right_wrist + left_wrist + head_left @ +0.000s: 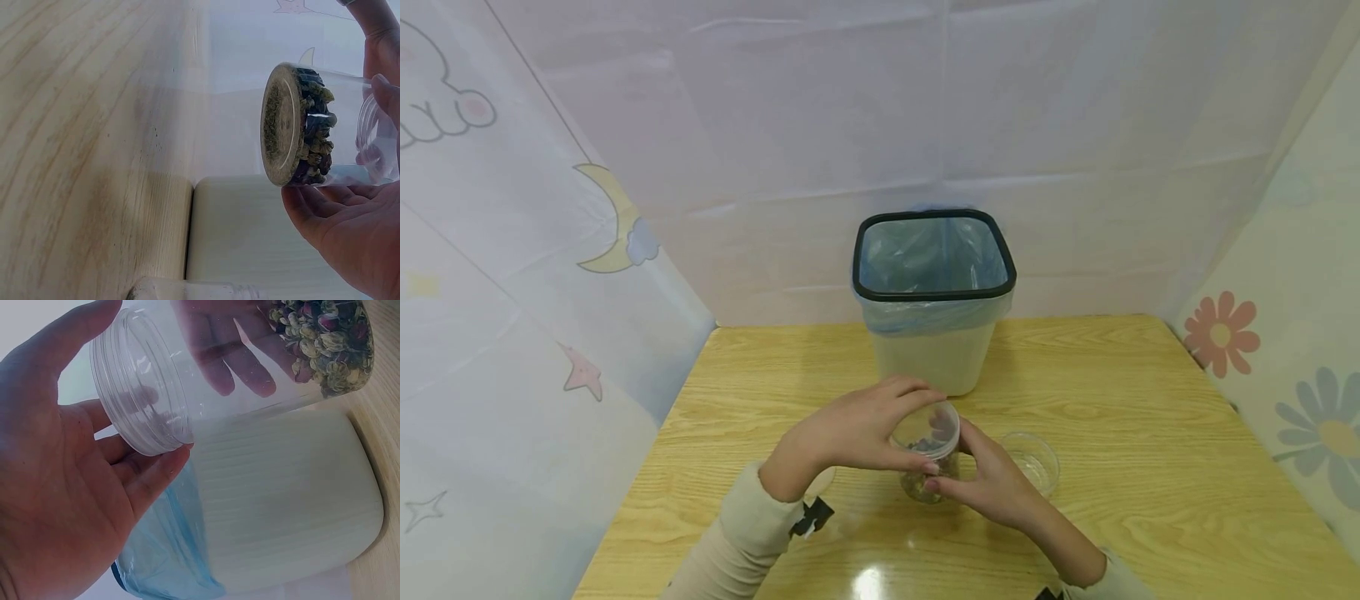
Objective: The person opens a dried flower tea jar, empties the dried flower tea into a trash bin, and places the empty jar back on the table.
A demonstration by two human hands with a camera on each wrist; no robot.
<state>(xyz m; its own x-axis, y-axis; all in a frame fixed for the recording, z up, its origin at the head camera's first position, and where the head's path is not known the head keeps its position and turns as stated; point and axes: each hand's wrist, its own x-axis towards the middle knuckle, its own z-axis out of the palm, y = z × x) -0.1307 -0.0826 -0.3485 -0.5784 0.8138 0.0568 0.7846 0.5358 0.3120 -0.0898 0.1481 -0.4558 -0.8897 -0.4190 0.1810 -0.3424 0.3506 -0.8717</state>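
Two hands' fingers grasp the jar (344, 131) above the counter (737, 383): left hand (857, 429) at its rim, right hand (996, 479) lower; I'd keep its mouth up so the buds (328, 347) don't spill

The left forearm (733, 533) and right forearm (1063, 537) reach inward. The left hand (857, 427) curves its fingers (153, 484) and thumb (904, 457); the right hand (1000, 485), just beside it, is likewise curved.

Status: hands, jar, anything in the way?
Left hand holds jar at rim; right hand grips its side. Open, off table, dried buds inside. Bin just beyond; nothing visibly blocking.
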